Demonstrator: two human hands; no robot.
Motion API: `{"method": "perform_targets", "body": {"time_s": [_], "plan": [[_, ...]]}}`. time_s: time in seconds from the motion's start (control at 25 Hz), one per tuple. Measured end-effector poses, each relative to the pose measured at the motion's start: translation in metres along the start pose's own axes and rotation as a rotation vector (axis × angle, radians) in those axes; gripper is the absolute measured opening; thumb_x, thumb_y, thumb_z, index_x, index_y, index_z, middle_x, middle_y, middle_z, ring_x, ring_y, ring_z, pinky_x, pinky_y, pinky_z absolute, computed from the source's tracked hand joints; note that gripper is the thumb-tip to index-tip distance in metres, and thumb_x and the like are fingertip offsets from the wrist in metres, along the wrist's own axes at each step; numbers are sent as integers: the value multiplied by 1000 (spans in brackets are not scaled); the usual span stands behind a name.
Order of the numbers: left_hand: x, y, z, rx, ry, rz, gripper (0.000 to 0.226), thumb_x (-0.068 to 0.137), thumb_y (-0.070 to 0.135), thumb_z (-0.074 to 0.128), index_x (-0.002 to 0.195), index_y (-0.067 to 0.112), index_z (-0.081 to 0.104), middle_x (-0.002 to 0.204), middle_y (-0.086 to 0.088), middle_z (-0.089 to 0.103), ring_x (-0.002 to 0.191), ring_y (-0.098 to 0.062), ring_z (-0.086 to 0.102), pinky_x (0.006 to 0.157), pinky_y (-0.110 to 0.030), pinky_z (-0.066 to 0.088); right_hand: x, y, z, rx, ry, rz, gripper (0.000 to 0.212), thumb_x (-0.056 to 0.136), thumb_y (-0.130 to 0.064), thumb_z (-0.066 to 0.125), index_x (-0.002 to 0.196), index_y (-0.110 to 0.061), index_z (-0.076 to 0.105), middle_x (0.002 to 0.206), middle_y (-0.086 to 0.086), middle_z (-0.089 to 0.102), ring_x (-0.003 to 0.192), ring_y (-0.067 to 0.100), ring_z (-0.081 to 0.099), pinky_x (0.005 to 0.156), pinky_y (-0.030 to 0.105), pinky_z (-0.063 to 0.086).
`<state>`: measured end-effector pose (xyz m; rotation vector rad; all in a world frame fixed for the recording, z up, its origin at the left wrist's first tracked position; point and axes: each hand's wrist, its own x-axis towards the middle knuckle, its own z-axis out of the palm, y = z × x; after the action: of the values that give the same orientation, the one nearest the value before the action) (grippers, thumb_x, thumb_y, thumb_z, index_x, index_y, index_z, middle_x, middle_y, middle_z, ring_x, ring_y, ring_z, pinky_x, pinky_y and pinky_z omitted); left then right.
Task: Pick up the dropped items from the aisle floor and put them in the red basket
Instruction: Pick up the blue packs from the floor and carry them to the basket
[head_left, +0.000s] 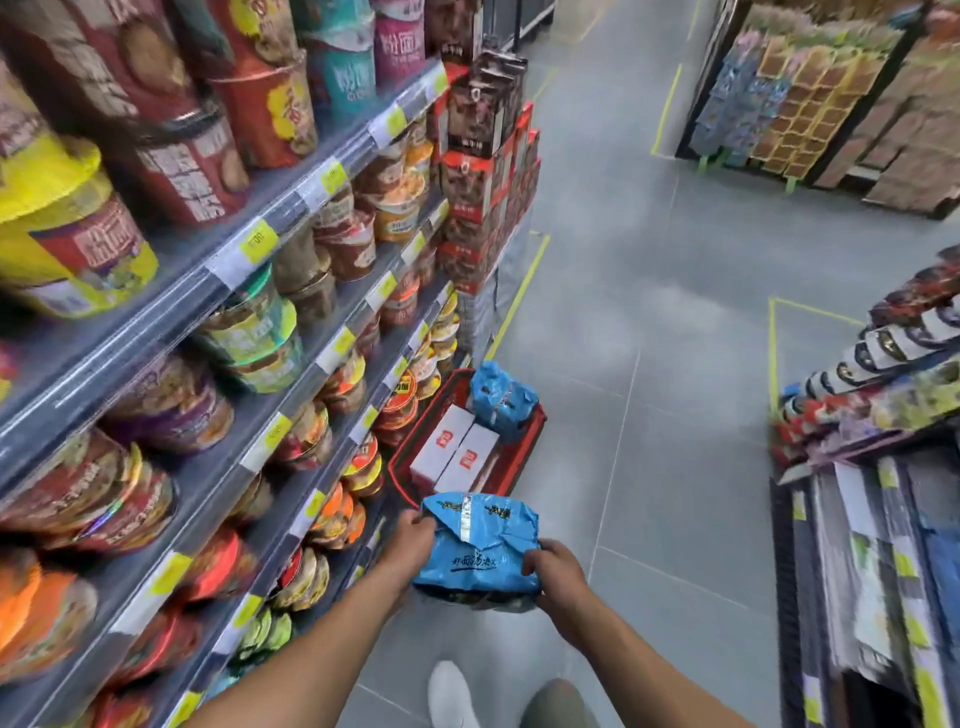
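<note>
A blue noodle multipack (480, 551) is held in the air just in front of me, above the floor. My left hand (413, 540) grips its left edge and my right hand (558, 577) grips its right edge. The red basket (524, 457) stands on the aisle floor beyond the pack, against the foot of the left shelf. Inside it lie two white boxes (454, 449) with red labels and another blue multipack (501, 397) at its far end.
Shelves of cup and bowl noodles (249, 332) run along the left. A stack of red-brown boxes (483, 171) stands past the basket. A display of packets (883, 395) is on the right. Grey tiled floor (649, 364) lies between. My shoe (449, 693) shows below.
</note>
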<state>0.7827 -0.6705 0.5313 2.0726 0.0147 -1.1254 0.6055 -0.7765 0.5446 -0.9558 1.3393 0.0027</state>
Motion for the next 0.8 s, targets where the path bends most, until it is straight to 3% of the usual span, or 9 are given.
{"method": "perform_targets", "body": {"time_s": [0.12,0.24,0.28,0.36,0.44,0.52,0.64,0.72,0.8], "plan": [[51,26,8,26,-14,-42,16,95,27,52,108,18,55,102,-9,65,97,-29,64,93,-45,55,39,-37,11,18,24,12,52,57,-13,57,108,-20,64,106,8,68,100,29,67,90,52,59],[114,39,19,106,-2,-86,34,75,44,56,102,24,60,94,-6,70,89,-29,68,87,-49,59,75,-81,20,23,17,59,32,65,-11,59,95,-21,61,97,6,63,88,24,61,69,34,56],[135,46,25,109,4,-102,35,76,43,58,106,25,61,92,-5,69,86,-27,68,85,-49,61,94,-94,21,14,6,79,29,71,-9,59,96,-21,60,96,4,62,86,21,59,65,31,52],[168,65,35,106,15,-122,36,87,32,62,121,22,56,98,-4,68,86,-25,68,84,-47,61,140,-113,21,-41,-6,110,28,81,-2,57,101,-21,58,95,0,60,86,17,58,72,33,53],[189,89,42,89,26,-126,52,92,26,62,141,24,42,116,-6,67,95,-28,68,83,-43,59,177,-129,24,-73,-9,137,26,82,1,57,99,-19,57,92,-2,60,84,15,56,80,34,50],[232,103,53,86,19,-145,70,93,27,64,154,22,29,133,-10,63,106,-30,66,84,-39,55,223,-143,26,-98,-22,192,26,77,-6,61,100,-17,59,91,-2,62,82,15,57,76,32,47],[307,114,69,83,-8,-196,92,82,38,69,158,25,20,144,-6,57,116,-27,62,100,-47,52,290,-163,31,-78,-52,257,33,76,-7,63,109,-11,60,89,-4,60,81,15,55,73,29,44],[353,109,77,23,-30,-232,96,77,33,68,159,26,19,145,-7,56,118,-26,61,104,-50,50,321,-176,30,-57,-64,288,43,68,-11,63,110,-3,64,85,-1,59,79,17,54,76,29,42],[374,128,81,-28,-40,-283,100,72,29,67,160,23,20,142,-8,57,117,-27,62,105,-52,49,351,-184,29,10,-107,354,26,80,-6,61,105,-7,64,83,0,59,74,16,54,69,28,43]]}}
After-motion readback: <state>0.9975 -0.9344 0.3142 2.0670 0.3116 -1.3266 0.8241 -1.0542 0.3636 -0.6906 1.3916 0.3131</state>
